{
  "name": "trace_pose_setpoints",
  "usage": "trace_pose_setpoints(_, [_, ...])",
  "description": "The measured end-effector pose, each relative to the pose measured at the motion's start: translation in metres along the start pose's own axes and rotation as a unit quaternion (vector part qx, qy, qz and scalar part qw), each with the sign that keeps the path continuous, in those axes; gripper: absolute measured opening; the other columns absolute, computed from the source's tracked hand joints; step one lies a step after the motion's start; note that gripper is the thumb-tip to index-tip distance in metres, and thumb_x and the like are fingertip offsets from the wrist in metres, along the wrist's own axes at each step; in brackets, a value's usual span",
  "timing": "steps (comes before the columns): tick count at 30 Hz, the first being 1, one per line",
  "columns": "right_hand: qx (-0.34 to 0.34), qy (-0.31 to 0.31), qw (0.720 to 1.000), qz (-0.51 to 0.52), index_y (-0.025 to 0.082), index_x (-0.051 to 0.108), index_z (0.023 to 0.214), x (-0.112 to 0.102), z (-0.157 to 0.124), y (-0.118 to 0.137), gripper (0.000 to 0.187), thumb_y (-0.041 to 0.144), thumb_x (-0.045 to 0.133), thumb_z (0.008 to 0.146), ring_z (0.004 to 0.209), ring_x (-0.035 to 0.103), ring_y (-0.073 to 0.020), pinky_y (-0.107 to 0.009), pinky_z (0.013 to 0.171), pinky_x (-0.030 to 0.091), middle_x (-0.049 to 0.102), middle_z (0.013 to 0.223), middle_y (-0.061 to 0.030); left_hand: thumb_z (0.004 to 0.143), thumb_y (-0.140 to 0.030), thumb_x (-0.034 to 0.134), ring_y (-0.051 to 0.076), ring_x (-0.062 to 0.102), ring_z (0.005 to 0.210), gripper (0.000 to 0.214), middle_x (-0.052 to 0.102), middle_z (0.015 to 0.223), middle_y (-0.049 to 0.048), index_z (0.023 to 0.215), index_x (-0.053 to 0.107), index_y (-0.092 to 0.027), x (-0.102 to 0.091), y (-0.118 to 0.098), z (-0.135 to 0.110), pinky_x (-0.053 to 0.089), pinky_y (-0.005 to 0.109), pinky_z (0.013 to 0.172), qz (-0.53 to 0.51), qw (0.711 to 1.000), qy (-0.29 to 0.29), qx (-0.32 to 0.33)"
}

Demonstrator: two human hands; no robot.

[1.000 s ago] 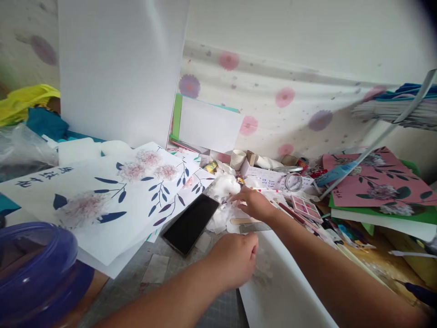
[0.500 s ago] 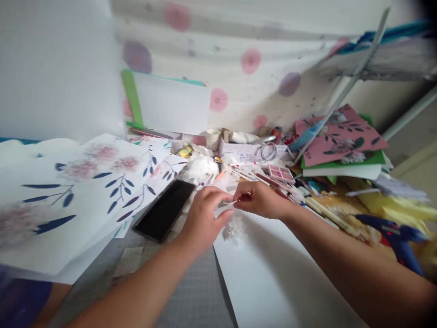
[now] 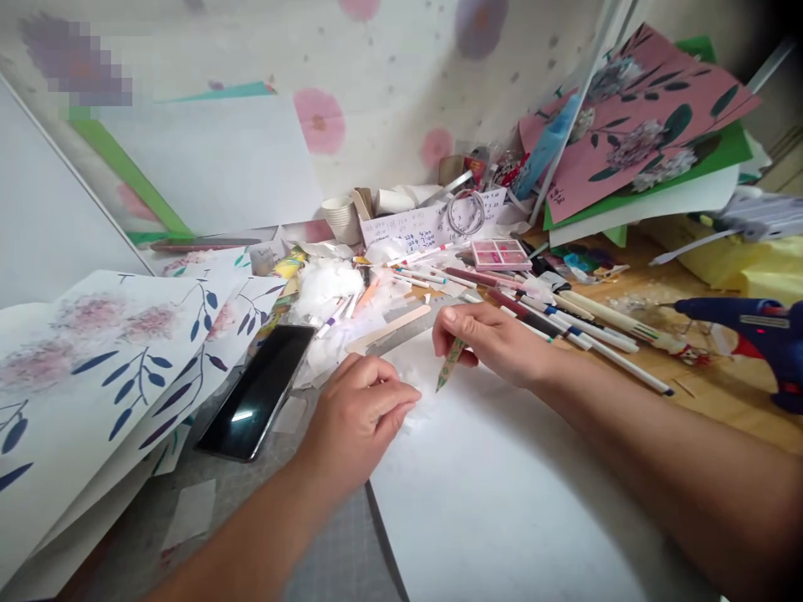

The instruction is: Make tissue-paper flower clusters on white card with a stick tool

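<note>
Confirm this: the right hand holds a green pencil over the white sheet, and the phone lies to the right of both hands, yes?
No. The head view shows the phone lying left of the left hand, not right of both hands. The right hand does hold the green pencil over the white sheet.

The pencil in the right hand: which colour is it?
The pencil is mostly green, with small markings; head view.
</note>
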State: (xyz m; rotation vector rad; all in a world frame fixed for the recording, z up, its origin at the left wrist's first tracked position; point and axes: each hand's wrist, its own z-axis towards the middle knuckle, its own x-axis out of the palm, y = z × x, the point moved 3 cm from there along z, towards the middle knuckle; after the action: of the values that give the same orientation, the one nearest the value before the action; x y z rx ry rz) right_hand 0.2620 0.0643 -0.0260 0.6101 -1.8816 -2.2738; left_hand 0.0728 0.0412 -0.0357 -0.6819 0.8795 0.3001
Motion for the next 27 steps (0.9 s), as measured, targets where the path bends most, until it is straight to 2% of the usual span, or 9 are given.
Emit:
trace_pose_setpoints(4, [-0.010, 0.039, 0.999, -0.036, 0.014, 0.056, 0.067, 0.008, -0.002, 0.008, 0.054, 0.059, 0.037, 0.091, 0.049, 0.045, -0.0087, -0.022, 0.049, 0.033, 0.047, 0.053, 0.0027, 0.084, -0.010, 0.056, 0.016, 0.050, 0.078, 0.018, 0.058, 0.080, 0.0026, 0.083, 0.071, -0.021, -0.002, -0.002, 0.001, 0.042, 0.030, 0.069, 0.034, 0.999, 0.022, 0.006])
trace_pose_setpoints(12, [-0.011, 0.020, 0.996, -0.089, 0.017, 0.052, 0.067, 0.016, -0.004, 0.005, 0.051, 0.057, 0.036, 0.092, 0.051, 0.046, -0.0098, -0.021, 0.051, 0.036, 0.048, 0.052, 0.0028, 0.084, -0.011, 0.056, 0.017, 0.049, 0.078, 0.017, 0.057, 0.080, 0.0017, 0.083, 0.069, -0.022, 0.001, -0.002, 0.001, 0.041, 0.030, 0.069, 0.060, 0.997, 0.039, 0.012])
trace_pose_setpoints(17, [-0.034, 0.046, 0.987, -0.151, 0.016, 0.054, 0.063, 0.022, -0.006, -0.002, 0.046, 0.052, 0.046, 0.091, 0.052, 0.050, -0.0092, -0.021, 0.054, 0.036, 0.057, 0.055, 0.0014, 0.081, -0.016, 0.061, 0.018, 0.054, 0.085, 0.009, 0.060, 0.088, 0.0021, 0.089, 0.065, -0.020, -0.002, 0.001, 0.001, 0.044, 0.033, 0.076, 0.045, 0.998, 0.043, -0.026])
trace_pose_setpoints(21, [-0.002, 0.050, 0.990, -0.132, 0.016, 0.056, 0.063, 0.024, -0.007, -0.009, 0.042, 0.051, 0.054, 0.087, 0.053, 0.054, -0.0097, -0.020, 0.054, 0.037, 0.059, 0.054, 0.0015, 0.080, -0.017, 0.061, 0.018, 0.055, 0.085, 0.006, 0.060, 0.088, 0.0021, 0.085, 0.064, -0.019, -0.006, 0.004, 0.000, 0.045, 0.032, 0.075, 0.038, 0.996, 0.054, -0.067])
trace_pose_setpoints(24, [0.021, 0.062, 0.991, -0.115, 0.016, 0.057, 0.066, 0.026, -0.008, -0.011, 0.040, 0.050, 0.056, 0.086, 0.055, 0.056, -0.0104, -0.020, 0.053, 0.038, 0.061, 0.056, 0.0010, 0.079, -0.018, 0.062, 0.018, 0.055, 0.085, 0.011, 0.058, 0.089, 0.0018, 0.089, 0.065, -0.021, -0.006, 0.004, -0.001, 0.044, 0.033, 0.074, 0.025, 0.994, 0.070, -0.074])
trace_pose_setpoints(27, [0.009, 0.069, 0.988, -0.135, 0.016, 0.057, 0.066, 0.028, -0.008, -0.009, 0.040, 0.049, 0.054, 0.087, 0.055, 0.055, -0.0104, -0.020, 0.053, 0.038, 0.062, 0.058, 0.0002, 0.077, -0.018, 0.064, 0.019, 0.054, 0.084, 0.016, 0.057, 0.088, 0.0016, 0.093, 0.066, -0.022, -0.004, 0.003, -0.002, 0.044, 0.033, 0.074, 0.009, 0.993, 0.092, -0.075])
